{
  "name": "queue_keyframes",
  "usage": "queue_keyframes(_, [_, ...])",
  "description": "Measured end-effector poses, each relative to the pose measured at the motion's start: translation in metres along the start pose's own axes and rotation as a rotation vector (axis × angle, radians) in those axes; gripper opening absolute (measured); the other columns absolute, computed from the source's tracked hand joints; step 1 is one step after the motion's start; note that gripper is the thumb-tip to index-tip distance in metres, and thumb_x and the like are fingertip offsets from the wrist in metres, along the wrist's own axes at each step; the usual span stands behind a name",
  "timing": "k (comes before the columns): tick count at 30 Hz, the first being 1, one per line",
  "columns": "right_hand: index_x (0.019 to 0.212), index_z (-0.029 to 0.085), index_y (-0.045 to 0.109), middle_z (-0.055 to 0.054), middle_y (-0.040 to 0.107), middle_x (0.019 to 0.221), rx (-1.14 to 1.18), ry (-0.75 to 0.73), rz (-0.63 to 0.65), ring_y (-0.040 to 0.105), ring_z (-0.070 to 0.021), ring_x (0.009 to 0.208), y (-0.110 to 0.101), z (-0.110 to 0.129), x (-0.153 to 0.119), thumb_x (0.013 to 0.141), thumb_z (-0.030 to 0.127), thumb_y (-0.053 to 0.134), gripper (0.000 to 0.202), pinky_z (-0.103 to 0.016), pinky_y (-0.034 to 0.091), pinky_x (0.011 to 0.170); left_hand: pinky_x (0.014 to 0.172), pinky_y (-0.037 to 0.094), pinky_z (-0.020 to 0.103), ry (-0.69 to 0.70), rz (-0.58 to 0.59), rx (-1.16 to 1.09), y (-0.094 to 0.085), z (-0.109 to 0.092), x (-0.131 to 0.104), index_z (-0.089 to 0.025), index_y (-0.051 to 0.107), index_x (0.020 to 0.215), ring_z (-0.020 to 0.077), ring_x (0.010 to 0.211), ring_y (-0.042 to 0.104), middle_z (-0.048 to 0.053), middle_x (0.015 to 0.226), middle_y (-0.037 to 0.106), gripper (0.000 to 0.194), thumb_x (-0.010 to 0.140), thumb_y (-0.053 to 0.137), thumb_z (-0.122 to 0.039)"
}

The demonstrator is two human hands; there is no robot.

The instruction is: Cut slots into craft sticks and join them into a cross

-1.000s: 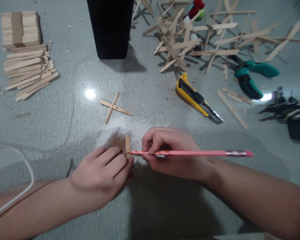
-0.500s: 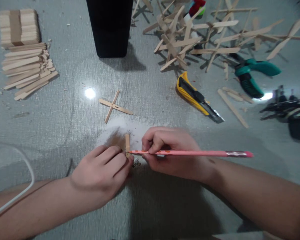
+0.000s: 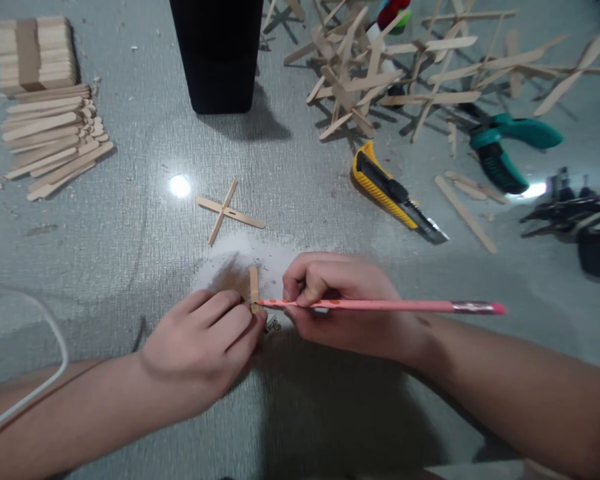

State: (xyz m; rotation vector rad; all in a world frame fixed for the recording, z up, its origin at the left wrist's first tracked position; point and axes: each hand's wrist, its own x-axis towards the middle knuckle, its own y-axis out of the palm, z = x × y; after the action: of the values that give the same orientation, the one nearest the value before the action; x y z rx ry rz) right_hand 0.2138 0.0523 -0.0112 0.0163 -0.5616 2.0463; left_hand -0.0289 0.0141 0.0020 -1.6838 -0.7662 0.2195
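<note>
My right hand (image 3: 337,300) is closed on a pink pencil (image 3: 395,306), its eraser end pointing right. The pencil's tip meets a short piece of wooden craft stick (image 3: 254,283). Fingers of my left hand (image 3: 205,340) are closed at the lower end of that stick, partly hiding it. A small dark-and-light patterned piece (image 3: 273,325) lies just right of my left fingertips; I cannot make out what it is. Just beyond my hands, two craft sticks form a cross (image 3: 223,211), with a small slot in one of them.
At left lie a banded bundle of craft sticks (image 3: 55,53) and a loose pile (image 3: 55,143). A black container (image 3: 217,60) stands at the back. Rightward are a yellow utility knife (image 3: 385,190) with blade exposed, green-handled pliers (image 3: 500,153), crossed-stick pieces (image 3: 350,87) and a white cable (image 3: 63,340).
The whole view has shifted very slightly. Both hands, the pencil and the stick keep the same positions relative to each other.
</note>
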Motion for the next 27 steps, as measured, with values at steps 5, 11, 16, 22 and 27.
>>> queue_keyframes(5, [0.071,0.023,0.045,0.003,0.068,0.077,-0.013,0.001,-0.002,0.063,-0.0087,0.063,-0.0006,0.0018,0.0006,0.079,0.002,0.067,0.031,-0.020,0.045,0.059,0.066,0.056,0.041,0.001,-0.003,0.009,-0.0021,0.0003,0.0009,-0.010,0.075,0.108,0.0265,0.087,0.074,0.004,0.092,0.078,0.019,0.106,0.059,-0.020])
queue_keyframes(11, [0.071,0.023,0.045,0.003,0.067,0.077,0.014,0.023,-0.022,0.063,-0.0088,0.062,-0.0011,0.0004,0.0004,0.077,0.001,0.067,0.032,-0.021,0.044,0.057,0.066,0.055,0.042,0.001,0.001,0.006,-0.0005,-0.0003,0.0002,-0.010,0.075,0.108,0.0269,0.088,0.074,0.004,0.092,0.077,0.018,0.106,0.060,-0.020])
queue_keyframes(16, [0.073,0.023,0.048,0.003,0.070,0.078,0.025,0.048,-0.014,0.066,-0.0088,0.063,0.0001,-0.0005,-0.0007,0.081,0.004,0.068,0.029,-0.021,0.047,0.058,0.067,0.056,0.043,-0.008,-0.003,-0.017,0.0006,-0.0009,-0.0011,-0.009,0.075,0.109,0.0273,0.087,0.073,0.005,0.092,0.077,0.018,0.105,0.062,-0.020])
queue_keyframes(22, [0.076,0.024,0.051,0.002,0.072,0.080,0.020,0.043,0.011,0.067,-0.0096,0.064,-0.0013,0.0001,-0.0011,0.082,0.006,0.071,0.028,-0.022,0.047,0.056,0.067,0.056,0.042,-0.010,0.001,-0.023,-0.0018,-0.0008,-0.0005,-0.009,0.076,0.108,0.0268,0.088,0.073,0.005,0.092,0.077,0.019,0.106,0.061,-0.021])
queue_keyframes(27, [0.073,0.025,0.048,0.002,0.071,0.079,-0.002,0.035,0.017,0.066,-0.0103,0.063,-0.0012,0.0018,0.0007,0.081,0.005,0.069,0.031,-0.023,0.046,0.055,0.068,0.055,0.042,-0.005,0.000,-0.014,-0.0022,-0.0008,0.0002,-0.009,0.076,0.108,0.0267,0.088,0.072,0.005,0.094,0.077,0.017,0.105,0.062,-0.019])
